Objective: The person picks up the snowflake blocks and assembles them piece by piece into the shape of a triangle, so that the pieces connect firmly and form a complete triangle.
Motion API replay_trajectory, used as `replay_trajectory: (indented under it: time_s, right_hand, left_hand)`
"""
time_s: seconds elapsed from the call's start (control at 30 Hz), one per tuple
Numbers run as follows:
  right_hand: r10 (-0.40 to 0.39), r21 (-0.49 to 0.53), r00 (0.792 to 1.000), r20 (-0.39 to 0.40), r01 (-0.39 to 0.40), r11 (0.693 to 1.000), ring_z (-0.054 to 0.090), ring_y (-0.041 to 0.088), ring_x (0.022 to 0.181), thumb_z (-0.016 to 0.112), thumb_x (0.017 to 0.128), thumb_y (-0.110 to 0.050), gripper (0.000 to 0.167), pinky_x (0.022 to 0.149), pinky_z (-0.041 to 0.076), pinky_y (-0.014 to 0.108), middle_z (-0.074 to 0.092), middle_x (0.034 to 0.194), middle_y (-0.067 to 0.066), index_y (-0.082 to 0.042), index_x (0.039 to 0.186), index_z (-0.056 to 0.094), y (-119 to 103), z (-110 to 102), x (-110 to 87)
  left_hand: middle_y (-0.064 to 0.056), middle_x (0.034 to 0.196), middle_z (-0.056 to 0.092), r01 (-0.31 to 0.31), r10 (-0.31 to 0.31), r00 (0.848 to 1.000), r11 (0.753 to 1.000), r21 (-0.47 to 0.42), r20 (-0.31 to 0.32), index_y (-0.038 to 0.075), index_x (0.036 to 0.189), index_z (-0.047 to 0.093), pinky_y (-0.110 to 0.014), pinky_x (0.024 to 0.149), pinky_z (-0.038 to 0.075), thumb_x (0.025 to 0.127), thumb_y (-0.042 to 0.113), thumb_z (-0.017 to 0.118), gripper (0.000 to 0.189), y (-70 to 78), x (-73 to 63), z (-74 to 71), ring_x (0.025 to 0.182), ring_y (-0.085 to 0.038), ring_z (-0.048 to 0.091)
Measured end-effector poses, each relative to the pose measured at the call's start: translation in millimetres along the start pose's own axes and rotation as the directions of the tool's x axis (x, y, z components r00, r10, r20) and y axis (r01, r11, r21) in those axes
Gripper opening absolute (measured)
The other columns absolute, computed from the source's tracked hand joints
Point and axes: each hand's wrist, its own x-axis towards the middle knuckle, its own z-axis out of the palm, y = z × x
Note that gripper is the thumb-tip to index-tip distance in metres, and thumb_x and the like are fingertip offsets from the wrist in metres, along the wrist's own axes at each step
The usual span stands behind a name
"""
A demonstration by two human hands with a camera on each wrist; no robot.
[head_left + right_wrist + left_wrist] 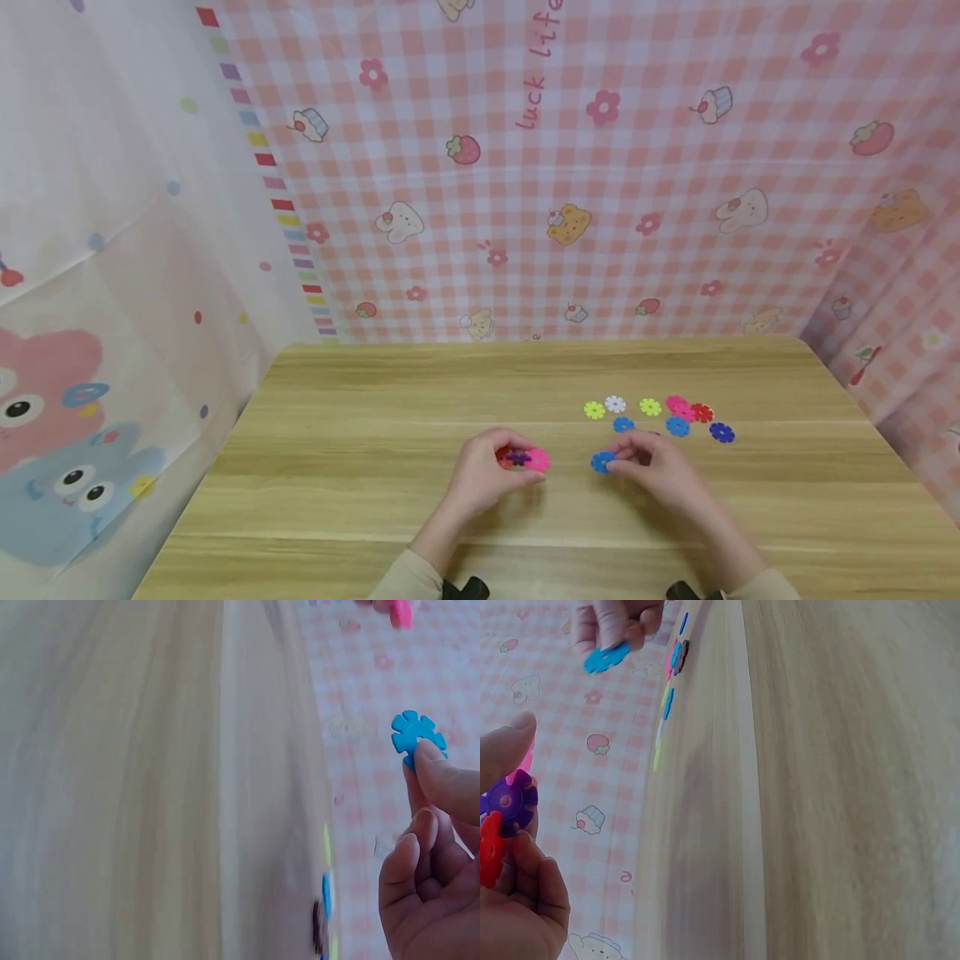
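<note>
My left hand (483,473) grips a small chain of joined snowflake building discs over the table. A pink disc (538,460) forms its right end. The purple disc (510,802) sits in the middle, and a red disc (490,851) is at the other end, partly covered by the fingers. Across a short gap, my right hand (671,475) pinches one blue snowflake disc (409,735) by its edge, between thumb and index finger. That blue disc and the chain are apart, both held above the wood.
Loose discs lie on the wooden table (337,467) beyond my right hand: yellow (594,410), white (615,404), red (702,413), dark blue (722,432), plus several more. A brown disc (684,657) shows in the left wrist view. Checked cloth (525,192) hangs behind the table.
</note>
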Motion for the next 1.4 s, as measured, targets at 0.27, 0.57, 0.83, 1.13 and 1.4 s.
replay_trajectory:
  time_s: [0.27, 0.57, 0.83, 1.13, 1.4]
  right_hand:
    - [-0.005, 0.042, 1.0, -0.021, 0.006, 0.999, 0.06, 0.013, 0.078, 0.076, 0.086, -0.008, 0.011, 0.069, 0.051, 0.023, 0.068, 0.085, -0.001, -0.006, 0.095, 0.071, -19, 25, 7.2]
    - [-0.031, 0.097, 0.999, -0.044, 0.035, 0.995, 0.06, 0.013, 0.077, 0.077, 0.084, -0.008, 0.01, 0.068, 0.052, 0.023, 0.069, 0.086, 0.001, -0.007, 0.093, 0.072, -32, 38, 9.1]
    - [-0.059, 0.061, 0.992, -0.115, 0.067, 0.996, 0.059, 0.011, 0.074, 0.078, 0.082, -0.003, 0.009, 0.066, 0.052, 0.023, 0.069, 0.083, -0.002, -0.009, 0.086, 0.073, -35, 45, 9.4]
    - [-0.149, -0.014, 0.969, -0.198, 0.149, 0.989, 0.059, 0.01, 0.073, 0.081, 0.076, 0.001, 0.019, 0.066, 0.052, 0.024, 0.066, 0.078, -0.009, -0.016, 0.078, 0.072, -35, 50, 8.9]
    - [-0.235, -0.01, 0.946, -0.224, 0.239, 0.971, 0.059, 0.008, 0.073, 0.082, 0.074, 0.002, 0.02, 0.066, 0.053, 0.024, 0.066, 0.078, -0.009, -0.015, 0.078, 0.073, -35, 53, 9.3]
  left_hand:
    - [0.01, 0.093, 0.068, -0.007, 0.007, 1.0, 0.998, -0.065, 0.002, 0.015, 0.096, 0.075, -0.026, 0.077, 0.051, 0.072, 0.02, 0.09, 0.029, 1.4, -0.2, 4.2, 0.087, -0.01, 0.061]
    - [0.007, 0.091, 0.069, -0.025, 0.023, 1.0, 0.997, -0.075, -0.02, 0.013, 0.094, 0.075, -0.025, 0.074, 0.051, 0.071, 0.015, 0.09, 0.028, -0.2, 0.5, 6.6, 0.084, -0.011, 0.061]
    - [0.006, 0.088, 0.069, -0.011, 0.008, 1.0, 0.996, -0.084, -0.03, 0.011, 0.093, 0.074, -0.025, 0.072, 0.052, 0.069, 0.013, 0.09, 0.029, 2.9, 0.6, 8.0, 0.08, -0.009, 0.061]
    - [0.004, 0.085, 0.071, -0.01, 0.005, 0.999, 0.994, -0.113, -0.049, 0.008, 0.09, 0.075, -0.024, 0.068, 0.054, 0.067, 0.008, 0.091, 0.028, 4.9, 0.6, 10.9, 0.075, -0.009, 0.062]
    - [0.002, 0.085, 0.071, -0.031, 0.023, 0.998, 0.993, -0.112, -0.065, 0.007, 0.089, 0.076, -0.024, 0.068, 0.054, 0.067, 0.007, 0.091, 0.027, 6.2, -0.4, 10.7, 0.076, -0.011, 0.062]
